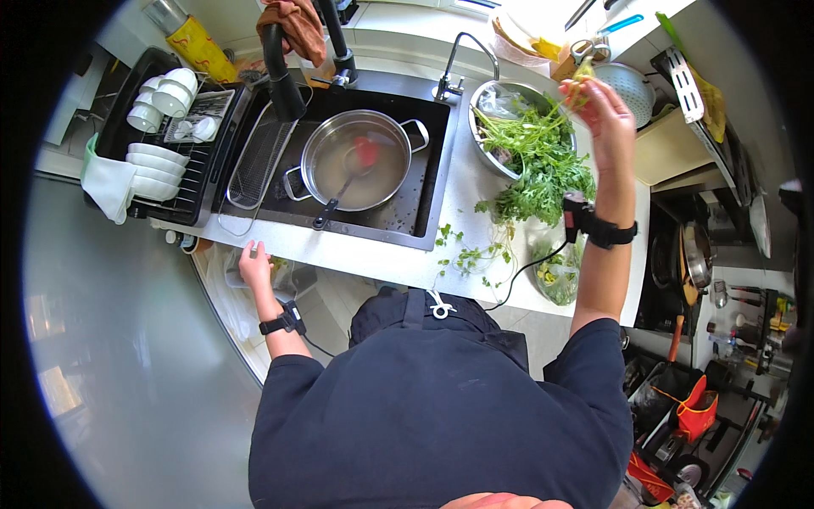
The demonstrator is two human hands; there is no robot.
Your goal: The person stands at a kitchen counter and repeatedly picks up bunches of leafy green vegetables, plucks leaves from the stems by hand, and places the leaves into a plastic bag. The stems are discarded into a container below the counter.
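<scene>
My right hand (601, 105) is raised over the right side of a metal bowl (477, 149), its fingers closed on a small yellowish-green piece of plant (582, 73). Leafy greens (534, 153) fill the bowl and spill over its front onto the white counter, with a clear plastic bag among them. Loose sprigs (474, 254) lie on the counter, beside a clear bag of greens (558, 270). My left hand (255, 264) is at the counter's front edge, fingers apart, above a bin with a plastic liner. In the sink, a two-handled steel pot (356, 197) holds cloudy liquid and a black-handled ladle (325, 213).
A black dish rack (216, 159) with white bowls stands left of the sink (439, 184). Beside the pot is a wire basket (264, 156). A black faucet (286, 95) overhangs the sink. A colander (626, 92) and cutting boards (674, 146) stand at the right.
</scene>
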